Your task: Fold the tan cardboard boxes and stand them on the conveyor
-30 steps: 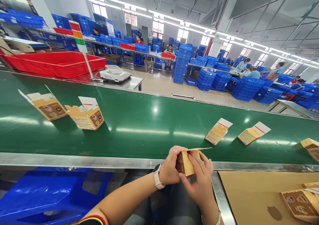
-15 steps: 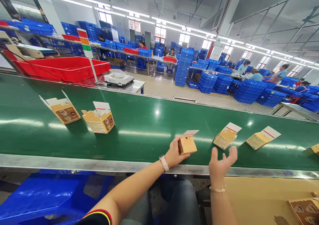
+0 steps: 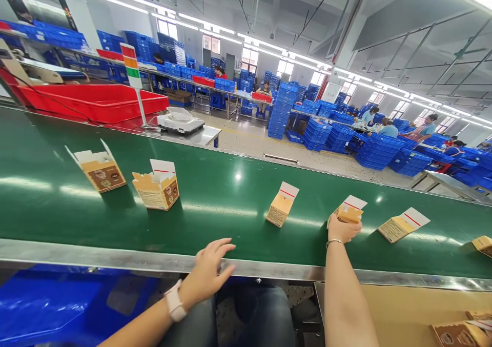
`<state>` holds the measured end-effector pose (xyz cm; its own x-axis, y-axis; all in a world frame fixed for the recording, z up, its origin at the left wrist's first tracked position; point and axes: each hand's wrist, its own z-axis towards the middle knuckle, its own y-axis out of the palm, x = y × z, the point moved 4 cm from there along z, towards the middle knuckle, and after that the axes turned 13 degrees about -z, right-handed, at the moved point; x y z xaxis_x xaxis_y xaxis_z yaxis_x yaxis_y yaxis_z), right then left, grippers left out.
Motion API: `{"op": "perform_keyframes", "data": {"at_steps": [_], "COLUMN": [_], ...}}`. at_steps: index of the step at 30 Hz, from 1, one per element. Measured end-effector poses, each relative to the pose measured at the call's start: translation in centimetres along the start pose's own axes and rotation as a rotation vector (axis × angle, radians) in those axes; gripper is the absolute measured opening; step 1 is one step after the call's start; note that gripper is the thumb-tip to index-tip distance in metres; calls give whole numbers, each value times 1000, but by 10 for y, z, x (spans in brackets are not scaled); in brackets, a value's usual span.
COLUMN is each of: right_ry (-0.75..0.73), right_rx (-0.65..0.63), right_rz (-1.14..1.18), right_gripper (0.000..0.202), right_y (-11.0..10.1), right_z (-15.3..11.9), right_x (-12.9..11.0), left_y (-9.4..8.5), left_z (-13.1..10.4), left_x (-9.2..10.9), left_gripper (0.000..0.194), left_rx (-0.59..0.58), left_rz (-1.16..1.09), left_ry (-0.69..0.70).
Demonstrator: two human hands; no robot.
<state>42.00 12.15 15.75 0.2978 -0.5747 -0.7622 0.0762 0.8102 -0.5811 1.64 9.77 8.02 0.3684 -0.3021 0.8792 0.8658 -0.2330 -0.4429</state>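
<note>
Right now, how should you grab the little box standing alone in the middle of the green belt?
Probably pinch the small box across its two tan side walls, coming from the near edge of the belt. Its white flap stands open on top, so avoid gripping there.

My left hand [image 3: 209,271] no longer holds the small carton [image 3: 282,209]; it now stands alone on the green belt [image 3: 215,193], flap up, well apart from my fingers. Left hand is pulled back to the steel belt edge [image 3: 154,259], fingers spread, palm down, holding nothing. My right hand [image 3: 343,229], free and open in the air half a second ago, now reaches onto the belt and grips the next carton [image 3: 349,213] from below. A second ago both hands were together on one carton near my lap.
</note>
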Motion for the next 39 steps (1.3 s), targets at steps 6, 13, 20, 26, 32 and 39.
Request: {"op": "perform_keyframes", "data": {"at_steps": [6, 13, 20, 26, 32, 39], "right_ry": [-391, -742, -844, -1107, -654, -136], "right_rx": [104, -167, -605, -689, -735, -762], "right_rz": [520, 572, 491, 622, 658, 605], "right_gripper": [75, 67, 67, 60, 45, 46], "right_y": [-30, -29, 25, 28, 39, 43], "right_z": [-76, -218, -250, -217, -200, -195], "right_x": [-27, -16, -4, -17, -26, -21], "left_y": [-55, -19, 13, 6, 22, 51], "left_z": [-23, -14, 43, 65, 84, 106], "left_x": [-38, -26, -10, -3, 29, 31], "left_gripper": [36, 49, 66, 51, 21, 44], "left_rx": [290, 294, 6, -34, 80, 386], "left_rz": [-198, -364, -88, 171, -46, -888], "left_ry": [-88, 65, 516, 648, 446, -213]}}
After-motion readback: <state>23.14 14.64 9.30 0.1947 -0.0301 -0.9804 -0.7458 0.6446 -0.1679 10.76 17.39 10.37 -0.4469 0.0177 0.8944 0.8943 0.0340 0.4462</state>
